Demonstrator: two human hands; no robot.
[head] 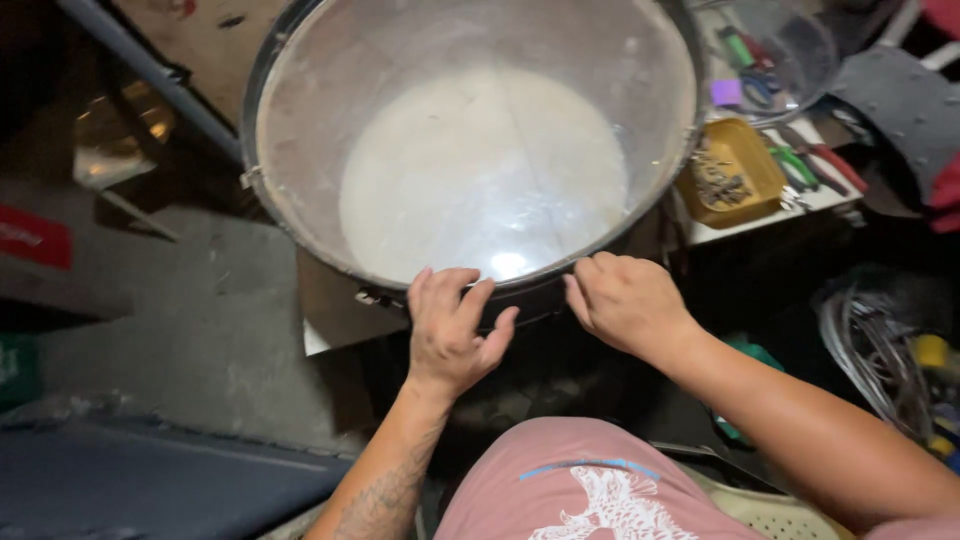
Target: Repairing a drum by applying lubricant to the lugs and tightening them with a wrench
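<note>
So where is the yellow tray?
The yellow tray sits at the upper right of the head view, on a cluttered table just right of the big drum, above the right hand.

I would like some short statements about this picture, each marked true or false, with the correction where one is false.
1. Both hands rest on the near rim of the drum. True: the left hand and the right hand grip its dark hoop.
2. The drum head is black. False: it is translucent, with a whitish centre.
3. A yellow tray of small parts lies to the right of the drum. True.
4. The left hand holds a screwdriver. False: it holds no tool.
5. The person wears blue shorts. False: the shorts are pink.
</note>
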